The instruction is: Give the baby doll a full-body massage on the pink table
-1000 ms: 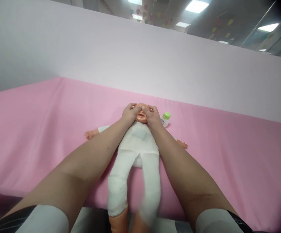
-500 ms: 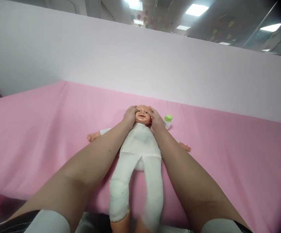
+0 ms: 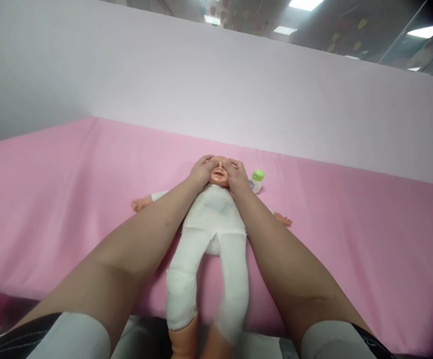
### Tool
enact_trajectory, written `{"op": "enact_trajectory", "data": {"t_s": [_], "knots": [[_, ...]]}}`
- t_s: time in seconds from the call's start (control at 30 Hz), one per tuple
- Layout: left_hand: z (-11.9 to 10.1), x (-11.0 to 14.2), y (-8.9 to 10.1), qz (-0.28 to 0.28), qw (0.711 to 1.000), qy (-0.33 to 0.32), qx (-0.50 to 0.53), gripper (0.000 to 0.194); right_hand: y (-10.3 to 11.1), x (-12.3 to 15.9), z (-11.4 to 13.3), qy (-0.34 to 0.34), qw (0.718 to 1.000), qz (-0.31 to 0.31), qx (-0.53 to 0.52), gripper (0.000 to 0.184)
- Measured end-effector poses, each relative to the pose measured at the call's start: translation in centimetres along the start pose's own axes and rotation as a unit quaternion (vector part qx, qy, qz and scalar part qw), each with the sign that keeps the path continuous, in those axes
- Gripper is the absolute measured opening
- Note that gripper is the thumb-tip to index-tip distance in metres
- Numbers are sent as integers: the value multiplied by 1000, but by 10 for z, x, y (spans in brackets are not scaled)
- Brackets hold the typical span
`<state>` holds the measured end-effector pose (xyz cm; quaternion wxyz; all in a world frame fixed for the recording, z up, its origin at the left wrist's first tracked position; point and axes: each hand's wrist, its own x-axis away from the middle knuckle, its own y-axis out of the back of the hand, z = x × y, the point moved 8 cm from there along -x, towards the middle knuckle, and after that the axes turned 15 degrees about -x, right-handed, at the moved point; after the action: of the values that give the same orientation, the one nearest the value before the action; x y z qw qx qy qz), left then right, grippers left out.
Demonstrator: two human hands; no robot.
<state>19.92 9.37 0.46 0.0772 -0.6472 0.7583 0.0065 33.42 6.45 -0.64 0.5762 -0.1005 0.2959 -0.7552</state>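
Note:
A baby doll [image 3: 213, 212] with a white cloth body lies on its back, arms spread and legs toward me. My left hand [image 3: 202, 171] curves round the left side of the doll's head [image 3: 219, 174], its thumb lying across the eye area. On the other side, my right hand [image 3: 237, 175] cups the head in the same way, thumb over the other eye. Nose and mouth show between the two hands; the eyes are covered. Just right of my right hand stands a small clear bottle [image 3: 256, 182] with a green cap.
A pink cover [image 3: 332, 229] spreads over the padded surface under the doll. Behind it rises a pale wall [image 3: 216, 85], with glass reflecting ceiling lights above. The doll's lower legs hang over the front edge, near my body.
Both thumbs have moved inward from the sides of the head onto the doll's eyes. The view has tilted slightly downward. Doll and bottle keep their places on the cover.

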Motion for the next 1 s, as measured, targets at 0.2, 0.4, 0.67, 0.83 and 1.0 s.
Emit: {"op": "enact_trajectory", "data": {"t_s": [0.2, 0.4, 0.67, 0.83, 1.0], "knots": [[5, -7, 4, -9, 1000, 5, 4, 35, 6, -7, -4, -5, 1000, 13, -27, 45], [11, -6, 7, -12, 999, 27, 19, 43, 6, -4, -4, -17, 998, 38, -38, 51], [0, 5, 5, -3, 999, 6, 32, 41, 1, 1, -2, -23, 998, 33, -38, 58], [-2, 8, 3, 12, 1000, -8, 23, 47, -2, 5, 3, -20, 999, 28, -35, 64], [2, 0, 3, -1, 1000, -8, 10, 37, -1, 2, 4, -4, 1000, 15, -12, 57]]}}
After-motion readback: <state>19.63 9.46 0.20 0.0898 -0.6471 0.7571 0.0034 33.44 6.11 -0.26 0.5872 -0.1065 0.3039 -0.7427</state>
